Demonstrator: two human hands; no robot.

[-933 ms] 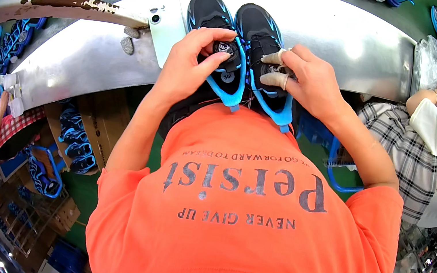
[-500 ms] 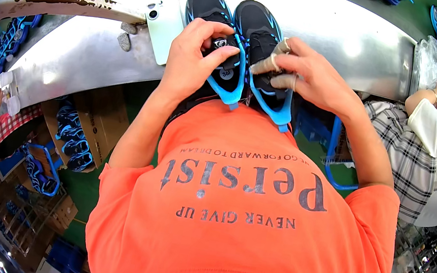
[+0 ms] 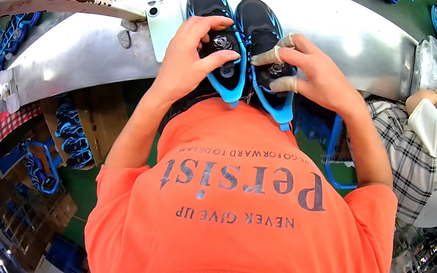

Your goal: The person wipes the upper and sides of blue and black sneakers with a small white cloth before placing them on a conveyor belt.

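Note:
Two black sneakers with bright blue trim lie side by side at the metal table's near edge, toes pointing away from me. On the left sneaker (image 3: 207, 1), my left hand (image 3: 186, 55) has its fingers curled at the tongue and collar, the thumb bent across the opening. My right hand (image 3: 319, 78) is at the right sneaker (image 3: 258, 18). Pale covers sit on several of its fingertips, which press around that shoe's tongue and collar. Both blue heel collars show toward my orange shirt. Parts of the laces are hidden by my fingers.
A pale green phone (image 3: 161, 33) lies left of the shoes, with small stones (image 3: 124, 38) beside it. A chipped-paint bar (image 3: 73, 1) crosses the table's left side. At the right a co-worker's arm (image 3: 433, 95) reaches beside a clear plastic bag (image 3: 433, 63). Cardboard boxes (image 3: 101, 119) stand lower left.
Both sneakers have shifted very slightly away from me. The left shoe's tongue shows more between my fingers, and my right fingertips have spread a little around the right shoe's tongue.

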